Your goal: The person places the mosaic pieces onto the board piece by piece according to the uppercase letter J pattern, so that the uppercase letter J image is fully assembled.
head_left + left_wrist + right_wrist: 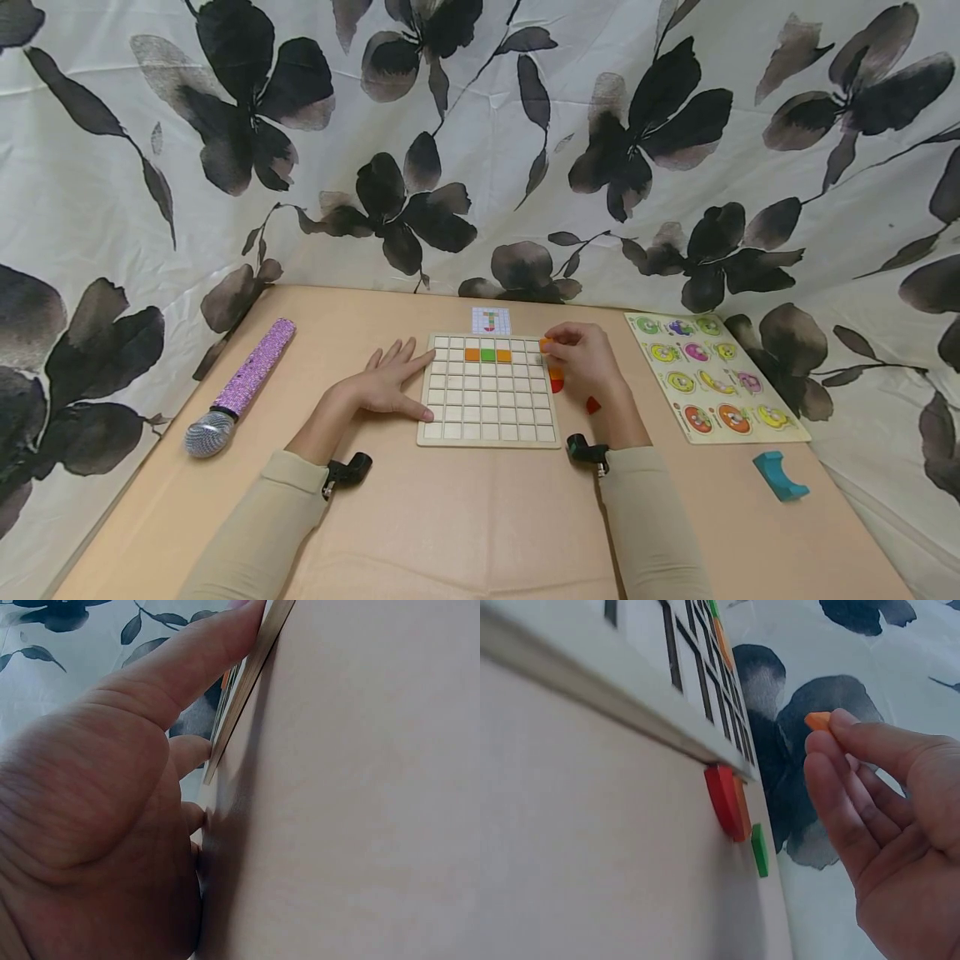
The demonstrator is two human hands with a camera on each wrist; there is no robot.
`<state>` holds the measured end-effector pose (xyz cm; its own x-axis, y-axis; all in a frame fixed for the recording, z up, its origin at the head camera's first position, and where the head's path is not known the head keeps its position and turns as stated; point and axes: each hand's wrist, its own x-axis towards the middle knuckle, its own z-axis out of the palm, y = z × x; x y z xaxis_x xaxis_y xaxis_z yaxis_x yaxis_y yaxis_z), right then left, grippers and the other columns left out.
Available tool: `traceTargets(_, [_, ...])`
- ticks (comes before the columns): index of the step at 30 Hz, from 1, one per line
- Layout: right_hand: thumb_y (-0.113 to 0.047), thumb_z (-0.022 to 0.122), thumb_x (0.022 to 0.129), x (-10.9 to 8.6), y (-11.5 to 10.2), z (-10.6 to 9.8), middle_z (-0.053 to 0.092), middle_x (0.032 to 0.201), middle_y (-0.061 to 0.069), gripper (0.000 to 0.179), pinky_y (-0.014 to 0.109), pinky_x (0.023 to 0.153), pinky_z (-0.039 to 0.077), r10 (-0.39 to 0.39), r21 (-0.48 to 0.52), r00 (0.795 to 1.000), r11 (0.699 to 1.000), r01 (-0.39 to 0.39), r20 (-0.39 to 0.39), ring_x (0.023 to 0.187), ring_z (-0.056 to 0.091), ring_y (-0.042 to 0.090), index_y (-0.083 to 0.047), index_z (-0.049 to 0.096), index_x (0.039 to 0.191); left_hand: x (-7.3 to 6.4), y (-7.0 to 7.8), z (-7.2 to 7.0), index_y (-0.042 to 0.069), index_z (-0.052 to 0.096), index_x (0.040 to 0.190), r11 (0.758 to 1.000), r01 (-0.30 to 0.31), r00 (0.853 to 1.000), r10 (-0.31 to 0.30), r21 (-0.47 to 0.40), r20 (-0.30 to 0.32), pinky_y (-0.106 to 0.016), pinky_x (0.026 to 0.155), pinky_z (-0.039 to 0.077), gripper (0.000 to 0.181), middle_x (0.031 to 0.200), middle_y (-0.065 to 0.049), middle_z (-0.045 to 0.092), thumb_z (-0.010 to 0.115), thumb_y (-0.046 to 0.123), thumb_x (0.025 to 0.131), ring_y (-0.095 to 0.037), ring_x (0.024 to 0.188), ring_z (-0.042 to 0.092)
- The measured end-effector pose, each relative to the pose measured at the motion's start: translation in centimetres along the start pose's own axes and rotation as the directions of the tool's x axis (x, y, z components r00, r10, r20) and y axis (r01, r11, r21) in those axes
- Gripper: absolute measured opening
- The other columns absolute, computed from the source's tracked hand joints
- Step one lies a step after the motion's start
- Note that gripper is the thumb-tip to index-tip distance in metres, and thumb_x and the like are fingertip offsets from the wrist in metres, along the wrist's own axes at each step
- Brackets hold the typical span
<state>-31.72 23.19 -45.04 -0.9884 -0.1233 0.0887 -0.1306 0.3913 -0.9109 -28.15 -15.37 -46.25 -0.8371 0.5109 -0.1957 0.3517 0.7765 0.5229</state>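
A: Starting at your far left — what lies there?

B: A purple glitter microphone (242,389) on the table (465,517), well off at nine o'clock from the grid board (489,389), head end toward you.

A: And your left hand?

B: Your left hand (386,383) lies flat on the table, fingers straight and spread, holding nothing. The thumb (196,656) and a fingertip press against the board's left edge, as the left wrist view shows.

A: The board itself?

B: It sits in front of you at twelve o'clock. Three tiles fill its second row — orange, green (487,355), orange. A small pattern card (491,320) lies just beyond the board's far edge.

A: Now your right hand.

B: Your right hand (581,358) hovers at the board's upper right corner, about two o'clock from its centre. Thumb and forefinger are curled in and pinch a small orange tile (818,720); the other fingers fold loosely beneath.

A: Anything under it?

B: Loose red, orange and green tiles (726,799) lie against the board's right edge.

A: Further right?

B: A wooden peg puzzle (714,377) at three o'clock, and a teal block (780,476) nearer you, at about four.
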Motion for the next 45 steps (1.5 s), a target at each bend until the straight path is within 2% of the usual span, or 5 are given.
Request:
traceTargets(5, [-0.010,0.078,0.094,0.0,-0.7,0.5,0.074,0.109,0.019,0.030,0.043,0.087,0.063,-0.036,0.029,0.999,0.999,0.035,0.023,0.092,0.072,0.036,0.002,0.073,0.120,0.0,0.0,-0.1,0.021,0.017,0.169,1.000,0.004,1.000,-0.004,0.002,0.006,-0.067,0.125,-0.010,0.121,0.174,-0.023,-0.006,0.081,0.068,0.077,-0.044,0.161,-0.012])
traceTargets(12, [-0.005,0.078,0.092,0.1,-1.7,1.1,0.073,0.111,0.020,0.030,0.021,0.074,0.060,-0.071,-0.025,0.996,0.997,0.072,0.049,0.084,0.070,0.023,0.000,0.073,0.122,0.0,0.0,-0.1,0.021,0.018,0.169,1.000,0.005,1.000,-0.005,0.007,0.004,-0.067,0.125,-0.009,0.120,0.174,-0.023,-0.006,0.080,0.068,0.078,-0.044,0.161,-0.011])
traceTargets(32, [0.002,0.074,0.093,0.4,-2.4,3.9,0.072,0.099,0.027,0.034,0.036,0.075,0.065,-0.156,-0.028,0.977,0.986,0.162,0.148,0.085,0.073,0.036,0.012,0.069,0.125,0.2,-0.3,-0.1,0.021,0.019,0.168,1.000,-0.008,1.000,0.008,-0.015,0.000,-0.067,0.125,-0.010,0.122,0.174,-0.024,-0.006,0.082,0.069,0.075,-0.045,0.160,-0.012])
traceTargets(39, [0.003,0.073,0.094,0.3,-2.8,5.3,0.071,0.096,0.025,0.033,0.048,0.078,0.065,-0.095,0.022,0.981,0.995,0.092,0.171,0.087,0.074,0.045,0.013,0.068,0.125,0.6,-1.2,0.6,0.022,0.021,0.168,0.998,-0.046,0.999,0.044,-0.048,-0.029,-0.070,0.122,-0.015,0.125,0.173,-0.027,-0.006,0.081,0.074,0.072,-0.047,0.159,-0.014])
traceTargets(45, [0.004,0.070,0.095,0.4,-2.5,6.2,0.072,0.095,0.021,0.031,0.038,0.076,0.065,-0.046,0.024,0.977,0.999,0.042,0.208,0.085,0.075,0.039,0.011,0.069,0.125,0.3,-0.5,0.2,0.020,0.020,0.168,0.999,-0.015,1.000,0.015,-0.045,-0.001,-0.067,0.124,-0.014,0.125,0.173,-0.026,-0.007,0.082,0.071,0.072,-0.045,0.160,-0.014])
